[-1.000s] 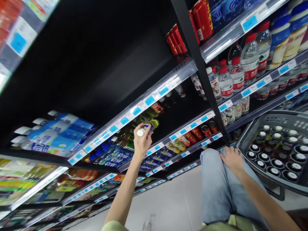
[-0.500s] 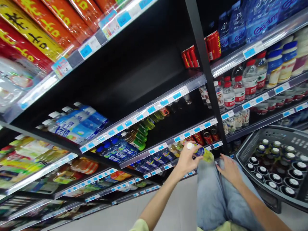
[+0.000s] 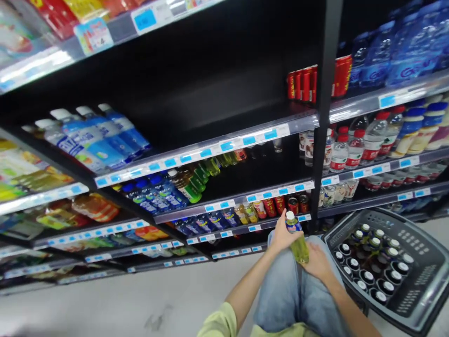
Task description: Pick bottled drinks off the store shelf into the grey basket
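A bottle of yellow-green drink point(image 3: 300, 249) with a white cap and a dark blue label is tilted above my knees, cap end up. My left hand point(image 3: 282, 234) is closed around its upper part, near the label. At the lower end, my right hand point(image 3: 316, 260) holds the base from the right, its fingers partly hidden behind the bottle. To my right, a dark grey shopping basket point(image 3: 426, 299) contains several upright bottles point(image 3: 367, 277), some with white-topped black caps and others with pale caps.
Black shelving with a low shelf edge point(image 3: 242, 229) rises in front of me. Cans point(image 3: 280, 204) and blue-labelled bottles point(image 3: 206, 222) stand on the low shelf. Large blue-labelled bottles point(image 3: 94, 138) stand higher at left, and red-capped water bottles point(image 3: 375, 135) at right. Grey floor point(image 3: 168, 299) lies below.
The bottle has come down from the shelf front to above my knees and turned more upright. My right hand has moved from my knee onto its base. The view has shifted, showing more basket.
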The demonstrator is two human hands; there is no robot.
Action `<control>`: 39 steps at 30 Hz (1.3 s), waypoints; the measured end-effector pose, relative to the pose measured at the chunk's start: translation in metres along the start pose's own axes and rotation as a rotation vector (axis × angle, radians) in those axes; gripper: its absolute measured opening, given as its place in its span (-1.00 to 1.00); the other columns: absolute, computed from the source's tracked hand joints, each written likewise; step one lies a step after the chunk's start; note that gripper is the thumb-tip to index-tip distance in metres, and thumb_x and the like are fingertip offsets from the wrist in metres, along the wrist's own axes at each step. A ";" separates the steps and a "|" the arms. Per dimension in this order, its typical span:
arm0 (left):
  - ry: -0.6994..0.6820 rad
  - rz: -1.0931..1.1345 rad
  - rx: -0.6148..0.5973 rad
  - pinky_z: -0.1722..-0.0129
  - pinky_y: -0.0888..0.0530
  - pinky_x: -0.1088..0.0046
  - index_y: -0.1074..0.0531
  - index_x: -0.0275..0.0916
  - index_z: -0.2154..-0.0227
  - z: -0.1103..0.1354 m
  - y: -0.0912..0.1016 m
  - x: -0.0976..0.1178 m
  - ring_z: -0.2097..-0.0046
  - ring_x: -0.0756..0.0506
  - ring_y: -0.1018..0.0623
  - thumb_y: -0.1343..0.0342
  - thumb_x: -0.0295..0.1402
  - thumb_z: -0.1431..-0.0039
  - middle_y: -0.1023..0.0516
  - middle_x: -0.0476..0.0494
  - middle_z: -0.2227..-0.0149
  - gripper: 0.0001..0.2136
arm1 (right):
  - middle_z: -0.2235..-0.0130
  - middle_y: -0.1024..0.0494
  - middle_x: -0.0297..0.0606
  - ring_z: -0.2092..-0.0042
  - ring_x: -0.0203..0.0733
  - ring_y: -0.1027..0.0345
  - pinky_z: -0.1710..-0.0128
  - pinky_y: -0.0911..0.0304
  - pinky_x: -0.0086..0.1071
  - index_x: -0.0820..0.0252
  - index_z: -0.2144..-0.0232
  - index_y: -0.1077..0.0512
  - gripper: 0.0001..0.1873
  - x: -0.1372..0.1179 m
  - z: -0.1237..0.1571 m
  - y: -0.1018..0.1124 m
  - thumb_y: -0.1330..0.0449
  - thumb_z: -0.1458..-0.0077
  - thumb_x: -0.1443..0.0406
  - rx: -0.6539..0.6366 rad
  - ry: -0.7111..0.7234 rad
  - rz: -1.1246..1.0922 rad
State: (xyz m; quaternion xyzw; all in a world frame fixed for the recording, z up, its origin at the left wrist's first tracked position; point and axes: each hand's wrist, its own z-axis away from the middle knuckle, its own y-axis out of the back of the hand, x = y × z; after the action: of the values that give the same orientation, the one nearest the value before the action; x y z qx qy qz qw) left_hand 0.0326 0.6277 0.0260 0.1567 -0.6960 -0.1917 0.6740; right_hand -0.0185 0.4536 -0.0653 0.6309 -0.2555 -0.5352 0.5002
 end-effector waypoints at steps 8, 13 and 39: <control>0.130 -0.093 0.178 -0.03 -0.55 0.27 -0.53 -0.20 0.15 -0.011 -0.014 -0.032 0.06 -0.19 -0.62 -0.48 -0.22 0.04 -0.63 -0.10 0.12 -0.59 | 0.03 -0.65 -0.04 -0.07 0.12 -0.50 -0.09 -0.18 -0.18 0.19 -0.08 -0.51 -0.60 0.003 -0.002 0.007 -0.25 -0.26 0.14 -0.015 0.100 0.105; 0.115 -0.040 0.130 0.05 -0.56 0.29 -0.51 -0.20 0.07 -0.008 -0.016 -0.037 0.11 -0.21 -0.67 -0.44 -0.11 -0.01 -0.69 -0.10 0.18 -0.54 | 0.05 -0.64 -0.04 -0.07 0.15 -0.50 -0.09 -0.24 -0.15 0.20 -0.08 -0.48 -0.51 0.010 -0.004 0.004 -0.32 -0.17 0.10 0.004 0.099 0.124; 0.111 0.292 0.175 0.01 -0.58 0.31 -0.61 -0.22 0.07 -0.014 -0.039 -0.036 0.06 -0.21 -0.70 -0.22 0.01 -0.26 -0.74 -0.19 0.12 -0.60 | 0.27 -0.64 -0.31 0.26 0.03 -0.59 0.19 -0.50 -0.11 0.06 0.06 -0.32 -0.17 0.020 0.018 0.003 -0.55 0.33 -0.07 0.308 -0.355 -0.964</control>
State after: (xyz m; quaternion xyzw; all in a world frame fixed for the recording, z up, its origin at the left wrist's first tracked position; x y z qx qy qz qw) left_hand 0.0465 0.6098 -0.0237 0.1223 -0.6871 -0.0216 0.7159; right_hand -0.0292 0.4292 -0.0697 0.6424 -0.0930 -0.7591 0.0484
